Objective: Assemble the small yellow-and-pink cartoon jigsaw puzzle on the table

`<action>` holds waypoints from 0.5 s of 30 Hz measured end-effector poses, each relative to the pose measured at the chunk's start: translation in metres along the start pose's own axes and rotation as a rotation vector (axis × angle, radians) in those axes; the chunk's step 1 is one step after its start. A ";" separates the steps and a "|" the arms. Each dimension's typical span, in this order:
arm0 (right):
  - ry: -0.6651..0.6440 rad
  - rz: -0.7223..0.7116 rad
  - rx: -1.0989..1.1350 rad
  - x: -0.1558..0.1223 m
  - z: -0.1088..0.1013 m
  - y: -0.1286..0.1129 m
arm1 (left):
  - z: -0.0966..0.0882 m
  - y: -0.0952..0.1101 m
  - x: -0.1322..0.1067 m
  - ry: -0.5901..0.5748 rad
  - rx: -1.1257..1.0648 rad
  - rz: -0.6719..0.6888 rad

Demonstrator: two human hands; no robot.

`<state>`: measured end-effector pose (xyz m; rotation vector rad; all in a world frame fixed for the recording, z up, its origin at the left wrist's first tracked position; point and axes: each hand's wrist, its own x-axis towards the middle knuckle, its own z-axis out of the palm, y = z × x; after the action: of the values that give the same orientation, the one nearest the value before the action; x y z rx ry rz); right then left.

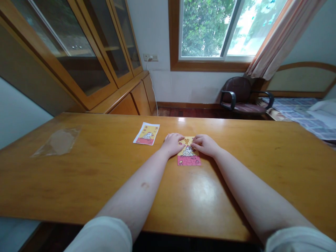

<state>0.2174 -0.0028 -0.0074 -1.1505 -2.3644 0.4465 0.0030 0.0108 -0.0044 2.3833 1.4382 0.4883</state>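
A small jigsaw puzzle (189, 160) with a pink lower part, a yellow upper part and a white cartoon animal lies on the table between my hands. Near its top a gap shows the brown of the table. My left hand (173, 144) rests along the puzzle's left edge, fingers stretched over it and the thumb on its surface. From the other side, my right hand (206, 145) reaches over the right edge. Its fingers are bent together by the gap, and whatever they pinch is hidden. A picture card (147, 134) with the same design lies to the left.
A clear plastic bag (61, 141) lies at the left of the wooden table (118, 182). Beyond the table are a glass-door cabinet (105, 52), an office chair (240, 94), a bed (301, 110) and a window (210, 31) with a curtain.
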 end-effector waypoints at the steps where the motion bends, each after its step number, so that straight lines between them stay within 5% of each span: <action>1: -0.004 0.002 -0.004 0.000 0.001 0.000 | -0.001 0.001 0.000 -0.002 -0.002 -0.005; 15: -0.029 -0.049 -0.042 0.005 0.007 -0.007 | 0.001 0.000 -0.001 0.014 0.012 -0.002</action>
<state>0.2065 -0.0034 -0.0082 -1.1095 -2.4323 0.4008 0.0034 0.0101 -0.0050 2.3916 1.4535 0.4983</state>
